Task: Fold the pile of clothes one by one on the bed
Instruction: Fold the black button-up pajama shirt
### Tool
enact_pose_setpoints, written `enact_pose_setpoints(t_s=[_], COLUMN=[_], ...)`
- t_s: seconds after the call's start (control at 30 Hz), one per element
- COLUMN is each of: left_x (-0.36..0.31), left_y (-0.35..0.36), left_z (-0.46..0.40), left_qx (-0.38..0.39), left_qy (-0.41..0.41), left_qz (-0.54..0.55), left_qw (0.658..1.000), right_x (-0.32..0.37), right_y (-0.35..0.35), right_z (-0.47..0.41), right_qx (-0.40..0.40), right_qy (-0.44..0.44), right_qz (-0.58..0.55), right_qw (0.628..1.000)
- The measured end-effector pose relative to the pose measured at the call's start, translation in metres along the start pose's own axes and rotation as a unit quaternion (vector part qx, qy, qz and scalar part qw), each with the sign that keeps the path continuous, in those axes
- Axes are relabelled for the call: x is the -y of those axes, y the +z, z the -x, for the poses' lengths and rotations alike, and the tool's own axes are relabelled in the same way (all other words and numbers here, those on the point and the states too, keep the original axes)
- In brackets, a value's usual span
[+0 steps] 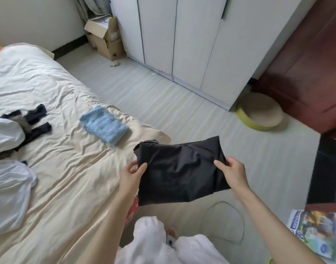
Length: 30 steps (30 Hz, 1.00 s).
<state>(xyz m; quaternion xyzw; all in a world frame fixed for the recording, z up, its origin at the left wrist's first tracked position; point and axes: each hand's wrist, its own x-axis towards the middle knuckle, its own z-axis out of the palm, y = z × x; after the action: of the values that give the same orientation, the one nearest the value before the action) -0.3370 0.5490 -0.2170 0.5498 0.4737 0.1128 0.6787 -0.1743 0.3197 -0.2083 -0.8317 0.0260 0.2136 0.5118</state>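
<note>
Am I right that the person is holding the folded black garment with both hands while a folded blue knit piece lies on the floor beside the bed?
Not quite: the head view shows the blue knit piece lying on the bed, not on the floor. The rest holds: the left hand and right hand both grip the folded black garment.

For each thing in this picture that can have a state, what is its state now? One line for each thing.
black garment: folded, held in the air by both hands
left hand: grips the garment's left edge
right hand: grips its right edge
blue knitted piece: folded, lying on the bed
dark clothes: unfolded, in a heap
wardrobe doors: closed
cardboard box: open
</note>
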Motion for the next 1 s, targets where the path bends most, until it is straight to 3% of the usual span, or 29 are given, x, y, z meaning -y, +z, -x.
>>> enact_pose_setpoints(t_s=[0.17, 0.43, 0.7, 1.0], left_x=[-0.032, -0.087, -0.15, -0.206], left_y=[0.071, 0.183, 0.265, 0.323], left_z=[-0.041, -0.159, -0.243, -0.347], left_qx=[-0.013, -0.008, -0.018, -0.136], left_qy=[0.011, 0.012, -0.005, -0.006], left_qz=[0.003, 0.006, 0.013, 0.085], left_qw=[1.0, 1.0, 1.0, 0.987], right_x=[0.012, 0.061, 0.119, 0.212], right_y=[-0.028, -0.052, -0.077, -0.042], right_z=[-0.067, -0.225, -0.36, -0.543], right_qx=[-0.048, -0.058, -0.011, 0.118], right_qy=[-0.006, -0.013, -0.009, -0.05], right_qz=[-0.018, -0.034, -0.035, 0.003], right_qw=[0.999, 0.998, 0.999, 0.992])
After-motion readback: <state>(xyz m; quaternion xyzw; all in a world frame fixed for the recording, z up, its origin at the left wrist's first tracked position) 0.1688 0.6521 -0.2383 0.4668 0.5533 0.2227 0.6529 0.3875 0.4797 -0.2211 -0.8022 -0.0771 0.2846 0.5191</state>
